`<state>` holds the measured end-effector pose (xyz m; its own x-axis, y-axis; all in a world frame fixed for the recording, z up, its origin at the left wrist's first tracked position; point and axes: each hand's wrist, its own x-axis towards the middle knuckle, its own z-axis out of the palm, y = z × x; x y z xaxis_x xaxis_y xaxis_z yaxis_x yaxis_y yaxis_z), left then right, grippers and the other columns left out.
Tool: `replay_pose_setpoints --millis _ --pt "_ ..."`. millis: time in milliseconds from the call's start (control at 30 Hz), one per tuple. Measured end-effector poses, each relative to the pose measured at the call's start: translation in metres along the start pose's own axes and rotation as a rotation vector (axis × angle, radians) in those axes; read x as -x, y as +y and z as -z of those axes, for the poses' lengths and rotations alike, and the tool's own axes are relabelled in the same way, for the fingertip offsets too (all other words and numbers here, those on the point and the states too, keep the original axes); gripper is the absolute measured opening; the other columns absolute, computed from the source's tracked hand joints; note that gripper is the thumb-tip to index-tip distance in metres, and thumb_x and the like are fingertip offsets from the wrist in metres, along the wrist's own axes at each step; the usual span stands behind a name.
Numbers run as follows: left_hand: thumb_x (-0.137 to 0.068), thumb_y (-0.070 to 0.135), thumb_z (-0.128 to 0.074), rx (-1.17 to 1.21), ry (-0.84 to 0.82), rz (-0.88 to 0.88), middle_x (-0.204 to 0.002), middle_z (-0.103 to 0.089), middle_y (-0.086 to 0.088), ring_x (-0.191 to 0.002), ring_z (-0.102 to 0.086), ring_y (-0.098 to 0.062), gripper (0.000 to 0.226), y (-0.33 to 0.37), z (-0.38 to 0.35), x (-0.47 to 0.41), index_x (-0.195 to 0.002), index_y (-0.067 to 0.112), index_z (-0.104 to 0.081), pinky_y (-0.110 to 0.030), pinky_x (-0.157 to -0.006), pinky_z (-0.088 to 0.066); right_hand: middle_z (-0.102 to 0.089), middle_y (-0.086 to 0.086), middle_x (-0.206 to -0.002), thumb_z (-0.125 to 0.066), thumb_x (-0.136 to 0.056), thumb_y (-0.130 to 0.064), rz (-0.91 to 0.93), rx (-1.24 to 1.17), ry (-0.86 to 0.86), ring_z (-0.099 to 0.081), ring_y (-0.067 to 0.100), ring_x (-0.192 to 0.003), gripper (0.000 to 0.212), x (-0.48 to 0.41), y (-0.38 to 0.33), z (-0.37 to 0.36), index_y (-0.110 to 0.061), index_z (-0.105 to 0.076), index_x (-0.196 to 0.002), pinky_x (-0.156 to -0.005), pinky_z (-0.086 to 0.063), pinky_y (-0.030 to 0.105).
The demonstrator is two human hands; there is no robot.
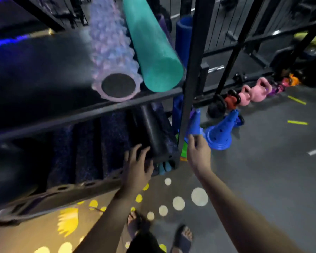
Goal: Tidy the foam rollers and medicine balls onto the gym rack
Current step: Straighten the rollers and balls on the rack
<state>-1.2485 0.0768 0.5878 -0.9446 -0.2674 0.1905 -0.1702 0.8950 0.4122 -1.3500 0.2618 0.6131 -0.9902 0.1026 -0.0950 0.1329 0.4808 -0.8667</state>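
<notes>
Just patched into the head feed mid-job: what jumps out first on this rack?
Two foam rollers lie side by side on the upper shelf: a knobbly pale purple roller with a smooth teal roller to its right. Below, the left hand rests on the end of a black roller on the lower shelf, while the right hand reaches toward blue cones on the floor by the rack post.

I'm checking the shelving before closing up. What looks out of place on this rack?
The teal roller and bumpy lilac roller on the upper shelf poke past the front rail. A blue cone lies tipped on the floor beside the rack.
</notes>
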Motion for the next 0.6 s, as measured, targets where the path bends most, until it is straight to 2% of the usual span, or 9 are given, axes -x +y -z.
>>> replay_pose_setpoints --millis 67,133,267,333,433,500,600 --pt "-0.088 0.044 -0.06 -0.05 -0.186 0.094 -0.155 -0.037 -0.006 -0.13 -0.041 -0.039 0.062 -0.019 -0.035 0.009 -0.146 0.025 -0.049 -0.053 -0.103 -0.046 -0.062 0.013 -0.084 -0.048 -0.103 -0.024 -0.143 0.003 -0.097 -0.058 0.038 -0.088 0.029 0.009 0.041 -0.018 -0.003 -0.057 -0.084 -0.073 -0.039 0.04" --pt "-0.087 0.05 -0.066 -0.094 -0.301 0.109 -0.166 -0.02 -0.006 -0.14 -0.031 -0.043 0.08 -0.031 -0.06 0.003 -0.156 0.029 -0.031 -0.054 -0.11 -0.04 -0.066 0.014 -0.089 -0.049 -0.102 -0.025 -0.235 0.009 -0.136 -0.06 0.038 -0.092 0.027 0.014 0.072 -0.036 -0.004 -0.06 -0.088 -0.069 -0.035 0.035" --pt "-0.073 0.064 -0.075 -0.217 -0.303 0.074 -0.169 0.0 -0.01 -0.149 -0.018 -0.046 0.117 -0.042 -0.102 -0.027 -0.16 0.037 -0.002 -0.058 -0.116 -0.032 -0.071 0.012 -0.107 -0.049 -0.102 -0.023 -0.34 0.056 -0.229 -0.06 0.03 -0.097 0.022 0.014 0.116 -0.066 -0.008 -0.066 -0.103 -0.069 -0.029 0.024" --pt "-0.067 0.067 -0.078 -0.267 -0.293 0.037 -0.168 0.002 -0.015 -0.148 -0.017 -0.051 0.127 -0.043 -0.123 -0.04 -0.16 0.037 0.003 -0.06 -0.116 -0.032 -0.072 0.009 -0.109 -0.05 -0.1 -0.023 -0.398 0.043 -0.251 -0.062 0.028 -0.098 0.021 0.007 0.137 -0.085 -0.013 -0.067 -0.108 -0.072 -0.034 0.024" --pt "-0.071 0.059 -0.08 -0.305 -0.226 -0.003 -0.168 0.001 -0.017 -0.147 -0.013 -0.055 0.117 -0.049 -0.146 -0.05 -0.159 0.041 -0.006 -0.059 -0.114 -0.032 -0.073 0.005 -0.113 -0.048 -0.095 -0.024 -0.475 -0.005 -0.291 -0.066 0.028 -0.105 0.024 -0.009 0.164 -0.113 -0.023 -0.066 -0.111 -0.087 -0.051 0.034" --pt "-0.076 0.052 -0.08 -0.257 -0.139 -0.017 -0.169 -0.004 -0.013 -0.149 -0.014 -0.052 0.103 -0.059 -0.153 -0.051 -0.157 0.045 -0.018 -0.057 -0.114 -0.034 -0.072 0.005 -0.117 -0.046 -0.095 -0.025 -0.472 0.013 -0.326 -0.065 0.029 -0.109 0.029 -0.019 0.177 -0.127 -0.023 -0.064 -0.118 -0.093 -0.052 0.038" --pt "-0.083 0.049 -0.076 -0.197 -0.046 -0.093 -0.168 -0.013 -0.01 -0.15 -0.02 -0.046 0.084 -0.078 -0.148 -0.052 -0.154 0.042 -0.032 -0.052 -0.115 -0.036 -0.069 0.004 -0.117 -0.046 -0.096 -0.022 -0.438 0.046 -0.376 -0.062 0.027 -0.106 0.031 -0.038 0.188 -0.142 -0.02 -0.062 -0.124 -0.082 -0.044 0.029"
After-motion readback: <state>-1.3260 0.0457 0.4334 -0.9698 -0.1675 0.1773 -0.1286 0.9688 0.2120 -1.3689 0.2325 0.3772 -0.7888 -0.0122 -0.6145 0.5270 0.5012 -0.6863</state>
